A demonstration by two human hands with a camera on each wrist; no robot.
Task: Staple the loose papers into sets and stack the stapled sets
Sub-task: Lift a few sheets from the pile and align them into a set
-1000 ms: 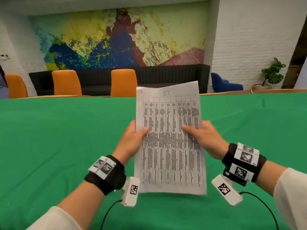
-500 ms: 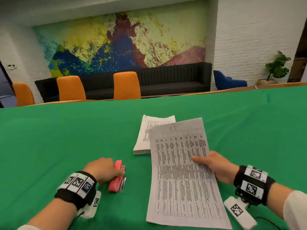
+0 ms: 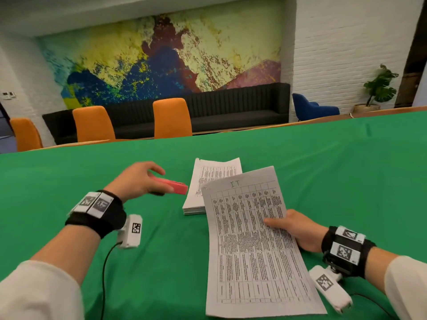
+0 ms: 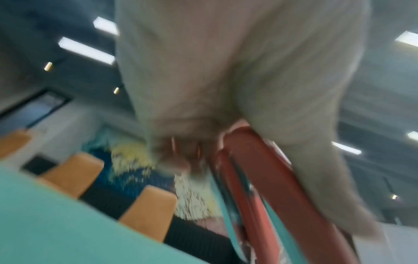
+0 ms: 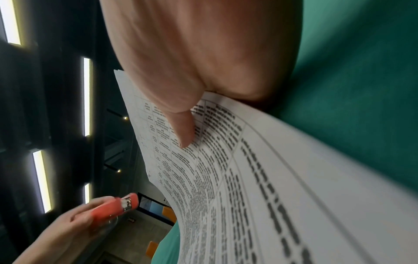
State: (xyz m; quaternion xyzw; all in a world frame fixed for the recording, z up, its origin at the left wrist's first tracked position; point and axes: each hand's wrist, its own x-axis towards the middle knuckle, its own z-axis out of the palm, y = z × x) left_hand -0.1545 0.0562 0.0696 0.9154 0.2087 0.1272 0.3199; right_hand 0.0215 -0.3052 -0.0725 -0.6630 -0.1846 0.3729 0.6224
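My right hand (image 3: pixel 290 229) pinches a printed paper set (image 3: pixel 251 245) by its right edge, thumb on top, and holds it above the green table (image 3: pixel 335 172). The thumb on the printed page (image 5: pixel 226 169) shows in the right wrist view. My left hand (image 3: pixel 136 181) grips a red stapler (image 3: pixel 172 185), lifted off the table, with its nose pointing right toward the set's top left corner. The stapler (image 4: pixel 260 187) is blurred in the left wrist view and appears again as the stapler (image 5: pixel 117 205) in the right wrist view. A paper stack (image 3: pixel 208 183) lies flat on the table behind the held set.
Three orange chairs (image 3: pixel 172 117) stand along the table's far edge, with a dark sofa (image 3: pixel 231 109) and a painted wall behind them. A blue armchair (image 3: pixel 312 108) and a potted plant (image 3: pixel 379 86) are at the far right. Wrist camera cables trail over the cloth near me.
My left hand let go of the paper set, went down to the red stapler on the table and has now lifted it toward the set. My right hand lowered the set.
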